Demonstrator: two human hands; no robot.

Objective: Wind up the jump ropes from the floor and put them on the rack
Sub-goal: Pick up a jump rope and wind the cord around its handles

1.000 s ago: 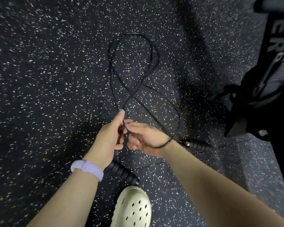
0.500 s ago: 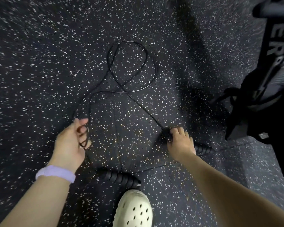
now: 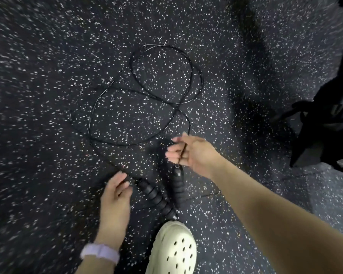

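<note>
A cream perforated clog point(image 3: 172, 248) stands on the dark speckled rubber floor point(image 3: 48, 56), nearest the camera. Just to its left, the left hand point(image 3: 115, 200), with a lilac band point(image 3: 100, 253) on the wrist, reaches down; its fingers point(image 3: 125, 181) are partly curled and sit at the cord end of one ribbed black handle point(image 3: 156, 196), which lies on the floor slanting toward the clog. Motion blur hides whether they grip it. Up and to the right of those fingers, the right hand point(image 3: 194, 153) pinches the thin black cord of the jump rope point(image 3: 162, 76) between thumb and fingers, just above the second ribbed handle point(image 3: 178, 186), which hangs below them. Beyond both hands the cord lies in loose, overlapping loops on the floor. Far right of the right hand, a dark bag point(image 3: 325, 123) sits at the frame edge.
</note>
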